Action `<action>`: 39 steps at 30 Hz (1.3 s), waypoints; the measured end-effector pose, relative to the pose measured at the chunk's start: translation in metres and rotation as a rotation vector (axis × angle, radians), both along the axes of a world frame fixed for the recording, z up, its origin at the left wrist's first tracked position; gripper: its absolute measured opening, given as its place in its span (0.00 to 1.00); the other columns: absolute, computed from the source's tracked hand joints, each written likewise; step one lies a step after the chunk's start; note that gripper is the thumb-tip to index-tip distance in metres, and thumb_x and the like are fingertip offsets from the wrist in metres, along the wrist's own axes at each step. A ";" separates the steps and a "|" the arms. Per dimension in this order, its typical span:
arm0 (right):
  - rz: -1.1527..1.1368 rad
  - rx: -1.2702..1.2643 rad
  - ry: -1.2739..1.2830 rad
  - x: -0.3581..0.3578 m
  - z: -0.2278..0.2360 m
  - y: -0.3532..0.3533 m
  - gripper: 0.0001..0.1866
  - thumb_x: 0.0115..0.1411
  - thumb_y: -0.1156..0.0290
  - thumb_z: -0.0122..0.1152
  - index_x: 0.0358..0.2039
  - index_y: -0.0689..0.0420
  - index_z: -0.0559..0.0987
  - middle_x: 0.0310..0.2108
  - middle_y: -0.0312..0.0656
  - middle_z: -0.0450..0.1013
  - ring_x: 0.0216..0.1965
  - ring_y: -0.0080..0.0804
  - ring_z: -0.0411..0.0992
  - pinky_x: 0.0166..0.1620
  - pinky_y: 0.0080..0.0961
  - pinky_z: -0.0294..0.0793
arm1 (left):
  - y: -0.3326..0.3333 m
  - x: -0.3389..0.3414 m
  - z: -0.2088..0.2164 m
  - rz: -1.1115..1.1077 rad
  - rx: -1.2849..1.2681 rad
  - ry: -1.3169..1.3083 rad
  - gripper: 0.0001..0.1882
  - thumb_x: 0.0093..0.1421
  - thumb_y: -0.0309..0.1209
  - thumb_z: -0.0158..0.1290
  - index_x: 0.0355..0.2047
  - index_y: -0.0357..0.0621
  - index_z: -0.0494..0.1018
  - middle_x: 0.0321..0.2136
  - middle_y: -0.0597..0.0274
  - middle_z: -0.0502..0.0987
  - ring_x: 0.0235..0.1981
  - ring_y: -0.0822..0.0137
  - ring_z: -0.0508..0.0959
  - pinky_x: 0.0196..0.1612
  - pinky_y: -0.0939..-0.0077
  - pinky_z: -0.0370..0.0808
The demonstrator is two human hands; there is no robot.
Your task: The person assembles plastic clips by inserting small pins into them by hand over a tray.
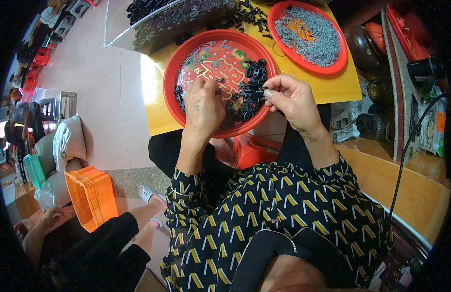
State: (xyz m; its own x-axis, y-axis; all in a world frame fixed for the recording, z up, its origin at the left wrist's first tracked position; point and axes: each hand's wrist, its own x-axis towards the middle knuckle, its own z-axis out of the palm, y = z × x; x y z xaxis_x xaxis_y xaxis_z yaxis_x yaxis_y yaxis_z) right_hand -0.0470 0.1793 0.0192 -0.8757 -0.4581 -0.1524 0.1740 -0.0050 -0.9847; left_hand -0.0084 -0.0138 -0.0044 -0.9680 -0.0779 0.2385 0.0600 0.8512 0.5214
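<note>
A round red tray (pixel 171 63) with a printed floral bottom lies in front of me. Small black plastic parts (pixel 252 100) with holes are heaped along its right side, and a few more (pixel 178 95) lie at its left. Thin silver screws (pixel 198 54) are scattered toward its far left. Over the tray's left half my left hand (pixel 204 109) is closed, back upward; a small dark piece shows by its fingertips, its kind unclear. At the right rim my right hand (pixel 294 101) pinches a small black plastic part (pixel 265 90) between thumb and fingers.
A red plate (pixel 279 41) of silver screws (pixel 315 46) stands far right on the yellow tabletop (pixel 352 80). Behind the tray is a clear bin (pixel 152 36) of black parts. An orange crate (pixel 91 194) and another person's legs (pixel 138 221) are at left.
</note>
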 end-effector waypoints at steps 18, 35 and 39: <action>0.016 -0.087 -0.060 0.006 -0.001 -0.005 0.05 0.51 0.78 0.53 0.30 0.61 0.73 0.23 0.32 0.69 0.23 0.14 0.66 0.26 0.11 0.66 | 0.008 0.029 0.012 -0.082 0.591 -0.094 0.12 0.43 0.16 0.51 0.31 0.37 0.69 0.23 0.59 0.70 0.26 0.65 0.71 0.31 0.77 0.69; 0.003 -0.331 -0.202 0.021 -0.005 -0.036 0.06 0.54 0.78 0.50 0.33 0.64 0.71 0.31 0.40 0.71 0.31 0.21 0.70 0.35 0.15 0.72 | 0.029 0.040 0.007 0.092 0.942 0.151 0.09 0.48 0.15 0.49 0.32 0.34 0.70 0.27 0.60 0.72 0.29 0.72 0.72 0.33 0.82 0.69; 0.031 -0.326 -0.265 0.020 -0.004 -0.038 0.06 0.54 0.77 0.51 0.33 0.63 0.71 0.30 0.38 0.70 0.30 0.20 0.70 0.34 0.15 0.71 | 0.022 0.041 0.007 0.051 1.053 -0.001 0.12 0.49 0.16 0.49 0.37 0.34 0.68 0.30 0.64 0.71 0.31 0.76 0.71 0.37 0.84 0.69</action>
